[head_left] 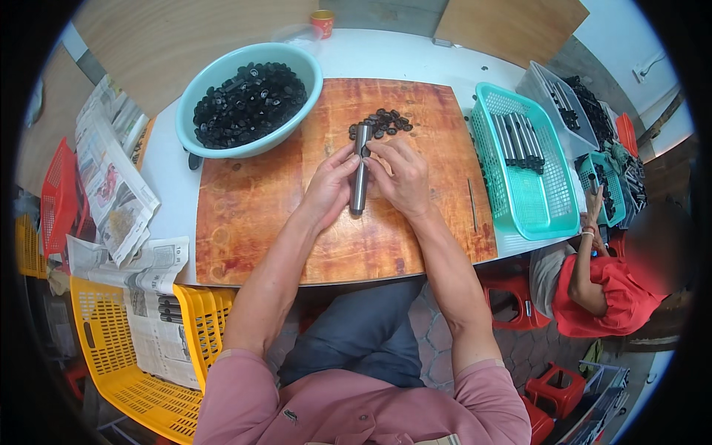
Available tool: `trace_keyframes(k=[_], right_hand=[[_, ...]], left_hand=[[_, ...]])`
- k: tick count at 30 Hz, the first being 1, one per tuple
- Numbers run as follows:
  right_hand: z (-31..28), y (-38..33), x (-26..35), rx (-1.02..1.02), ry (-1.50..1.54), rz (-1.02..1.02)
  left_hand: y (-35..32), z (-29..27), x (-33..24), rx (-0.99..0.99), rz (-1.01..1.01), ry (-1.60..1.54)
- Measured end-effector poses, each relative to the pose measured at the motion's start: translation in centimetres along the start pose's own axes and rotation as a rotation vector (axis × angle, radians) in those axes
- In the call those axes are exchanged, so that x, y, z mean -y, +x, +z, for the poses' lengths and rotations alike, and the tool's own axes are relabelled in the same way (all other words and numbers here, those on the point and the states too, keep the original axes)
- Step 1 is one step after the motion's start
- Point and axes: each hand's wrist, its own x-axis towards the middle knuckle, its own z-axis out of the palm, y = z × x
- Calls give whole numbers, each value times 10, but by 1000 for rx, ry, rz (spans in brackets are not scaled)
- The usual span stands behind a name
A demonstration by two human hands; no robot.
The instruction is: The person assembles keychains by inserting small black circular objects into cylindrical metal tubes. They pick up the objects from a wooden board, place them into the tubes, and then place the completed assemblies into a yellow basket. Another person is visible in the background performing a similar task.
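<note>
My left hand [330, 185] is closed around a dark grey, shiny metal tube [359, 189], held slanting slightly over the wooden board. Against the tube's upper half, the thumb and fingertips of my right hand [404, 174] pinch together. A small black piece [365, 151] shows between these fingertips, though most of it is hidden. Just beyond the tube's far end, several loose black oval parts [384, 122] lie on the board [259, 230].
A pale green bowl [245, 150] heaped with black parts stands back left. At right, a turquoise basket [549, 219] holds several metal tubes; a thin rod [472, 204] lies nearby. A yellow crate [104, 356] sits lower left. A person in red [608, 297] works at far right.
</note>
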Motion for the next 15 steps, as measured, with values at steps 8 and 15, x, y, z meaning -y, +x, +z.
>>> trace_keyframes(k=[8, 15], right_hand=[[0, 0, 3, 1, -18, -45], [5, -1, 11, -5, 48, -67]], left_hand=[[-3, 2, -2, -19, -26, -22], [-3, -4, -1, -45, 5, 21]])
